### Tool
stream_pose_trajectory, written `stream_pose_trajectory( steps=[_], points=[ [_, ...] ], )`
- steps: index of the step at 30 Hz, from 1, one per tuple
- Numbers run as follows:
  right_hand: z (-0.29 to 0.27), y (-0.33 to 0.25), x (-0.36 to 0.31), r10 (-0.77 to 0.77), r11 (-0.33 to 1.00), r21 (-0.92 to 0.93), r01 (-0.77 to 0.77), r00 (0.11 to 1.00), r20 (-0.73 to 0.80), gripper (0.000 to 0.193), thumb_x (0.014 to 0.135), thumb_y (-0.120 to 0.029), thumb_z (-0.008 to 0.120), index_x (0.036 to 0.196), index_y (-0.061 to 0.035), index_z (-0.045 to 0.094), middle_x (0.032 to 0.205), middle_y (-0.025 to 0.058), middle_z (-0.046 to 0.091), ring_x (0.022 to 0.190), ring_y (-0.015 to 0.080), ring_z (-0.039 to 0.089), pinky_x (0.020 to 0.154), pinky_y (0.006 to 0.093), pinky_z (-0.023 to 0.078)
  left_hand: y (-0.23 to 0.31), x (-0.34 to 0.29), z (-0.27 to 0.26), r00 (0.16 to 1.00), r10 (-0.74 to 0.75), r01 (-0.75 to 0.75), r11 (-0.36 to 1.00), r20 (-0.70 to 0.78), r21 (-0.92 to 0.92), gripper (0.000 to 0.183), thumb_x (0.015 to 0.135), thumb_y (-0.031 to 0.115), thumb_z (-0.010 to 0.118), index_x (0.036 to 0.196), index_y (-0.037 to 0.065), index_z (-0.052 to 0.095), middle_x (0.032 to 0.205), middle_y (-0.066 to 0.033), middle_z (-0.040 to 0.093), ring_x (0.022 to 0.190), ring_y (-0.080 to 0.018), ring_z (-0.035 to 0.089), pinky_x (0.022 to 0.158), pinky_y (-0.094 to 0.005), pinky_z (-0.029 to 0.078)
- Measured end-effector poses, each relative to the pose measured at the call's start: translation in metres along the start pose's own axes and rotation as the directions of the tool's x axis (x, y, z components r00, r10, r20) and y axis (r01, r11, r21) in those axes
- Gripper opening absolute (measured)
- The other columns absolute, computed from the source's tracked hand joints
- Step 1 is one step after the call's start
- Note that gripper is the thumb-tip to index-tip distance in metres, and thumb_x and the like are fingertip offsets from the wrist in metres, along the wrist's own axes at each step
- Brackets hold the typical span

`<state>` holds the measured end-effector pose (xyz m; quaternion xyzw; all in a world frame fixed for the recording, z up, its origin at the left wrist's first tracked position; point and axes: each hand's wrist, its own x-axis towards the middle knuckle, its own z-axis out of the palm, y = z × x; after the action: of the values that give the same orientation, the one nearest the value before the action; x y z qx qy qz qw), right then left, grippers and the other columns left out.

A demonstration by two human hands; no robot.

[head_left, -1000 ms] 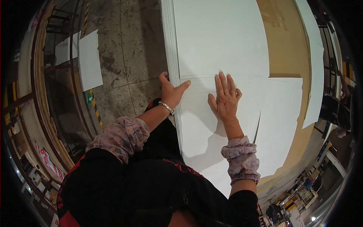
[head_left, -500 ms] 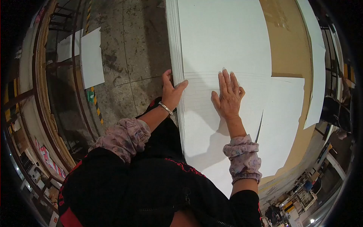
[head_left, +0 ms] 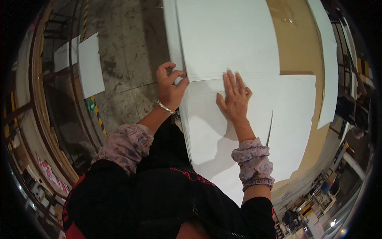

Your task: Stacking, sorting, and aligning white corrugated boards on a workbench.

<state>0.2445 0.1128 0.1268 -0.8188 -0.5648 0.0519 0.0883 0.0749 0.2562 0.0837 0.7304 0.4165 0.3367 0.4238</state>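
A tall stack of large white sheets lies before me, its layered left edge bending along the floor side. The upper white sheet (head_left: 230, 38) ends in a near edge that crosses the stack, over another white sheet (head_left: 286, 95). At the left end of that edge, my left hand (head_left: 171, 87) is closed in a pinch, thumb and forefinger at the sheet's corner. My right hand (head_left: 235, 99) rests flat on the white surface, fingers stretched out, their tips at the same edge. A dark narrow slit (head_left: 270, 127) shows in the lower sheet beside my right forearm.
Brown cardboard (head_left: 300, 47) shows beneath the white sheets on the right, with a white strip (head_left: 326, 59) beyond it. White boards (head_left: 91, 65) stand by a metal rack at the left, over a concrete floor (head_left: 127, 59). Cluttered equipment (head_left: 314, 203) is at the lower right.
My left hand has gone from resting on the stack's side edge to pinching at the upper sheet's corner. My right hand stays flat. The whole view has shifted slightly.
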Motion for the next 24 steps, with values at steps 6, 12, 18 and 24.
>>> stream_pose_trajectory(
  steps=[6, 12, 18, 24],
  points=[
    [0.001, 0.003, -0.001, -0.001, 1.0, 0.026, 0.002, 1.0, -0.01, 0.061, 0.078, -0.031, 0.058, 0.135, -0.0154, 0.043, 0.143, -0.0006, 0.038, 0.132, 0.0205, 0.032, 0.095, 0.04, 0.027, 0.012, 0.004, -0.011, 0.978, 0.112, -0.127, 0.989, 0.173, 0.079, 0.026, 0.065, 0.004, 0.077, 0.089, 0.005, 0.065, 0.125, -0.0107, 0.039, 0.118, -0.0282, 0.036, 0.098, -0.0388, 0.035],
    [0.001, 0.005, -0.003, -0.01, 1.0, 0.022, 0.01, 1.0, -0.016, 0.062, 0.078, -0.031, 0.057, 0.136, -0.0161, 0.042, 0.143, -0.001, 0.038, 0.132, 0.0207, 0.033, 0.094, 0.0402, 0.027, 0.013, 0.006, -0.008, 0.976, 0.142, -0.147, 0.989, 0.163, 0.019, 0.027, 0.066, 0.015, 0.079, 0.086, 0.004, 0.065, 0.124, -0.0132, 0.041, 0.115, -0.0306, 0.035, 0.097, -0.0424, 0.031],
    [0.004, 0.004, -0.002, -0.012, 1.0, -0.002, 0.012, 1.0, 0.014, 0.064, 0.079, -0.032, 0.056, 0.138, -0.0167, 0.038, 0.145, -0.0014, 0.035, 0.133, 0.0209, 0.03, 0.093, 0.0409, 0.027, 0.008, 0.007, -0.013, 0.96, 0.193, -0.209, 0.976, 0.201, 0.058, 0.03, 0.066, 0.015, 0.078, 0.092, 0.005, 0.065, 0.125, -0.0136, 0.041, 0.115, -0.0307, 0.036, 0.098, -0.0428, 0.029],
    [0.005, 0.003, -0.002, -0.015, 1.0, -0.027, 0.016, 1.0, 0.019, 0.064, 0.08, -0.032, 0.055, 0.139, -0.0172, 0.037, 0.146, -0.0023, 0.034, 0.133, 0.0204, 0.029, 0.093, 0.0406, 0.027, 0.008, 0.004, -0.007, 0.972, 0.142, -0.152, 0.987, 0.188, 0.042, 0.03, 0.066, 0.01, 0.075, 0.092, 0.004, 0.063, 0.123, -0.0149, 0.041, 0.116, -0.032, 0.037, 0.098, -0.0438, 0.029]
  ],
)
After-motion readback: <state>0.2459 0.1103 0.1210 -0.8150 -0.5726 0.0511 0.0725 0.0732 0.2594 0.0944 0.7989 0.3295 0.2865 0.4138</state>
